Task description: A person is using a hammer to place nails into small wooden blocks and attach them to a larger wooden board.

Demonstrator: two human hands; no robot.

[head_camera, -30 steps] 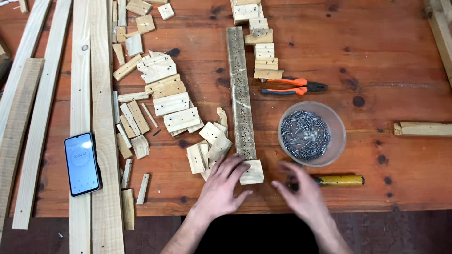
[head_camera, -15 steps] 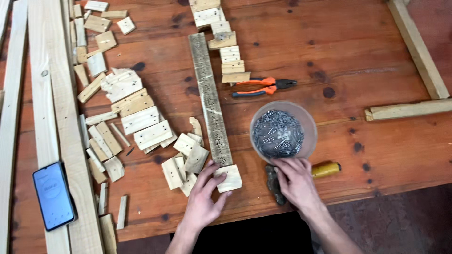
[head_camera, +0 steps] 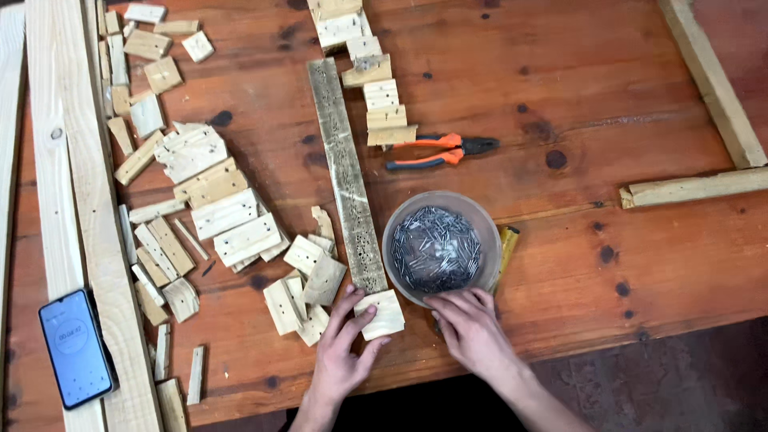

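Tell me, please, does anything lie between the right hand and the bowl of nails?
Nothing visible does. The right hand lies at the near rim of the bowl of nails, fingertips at its edge, with no object between. The left hand rests on a small wood block beside it.

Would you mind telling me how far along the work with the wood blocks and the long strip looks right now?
Done: the long strip is peppered with holes, and a row of blocks sits beside it. In hand: the left hand holds a small block at the strip's near end; the right hand is at the bowl of nails. Left: many loose blocks.
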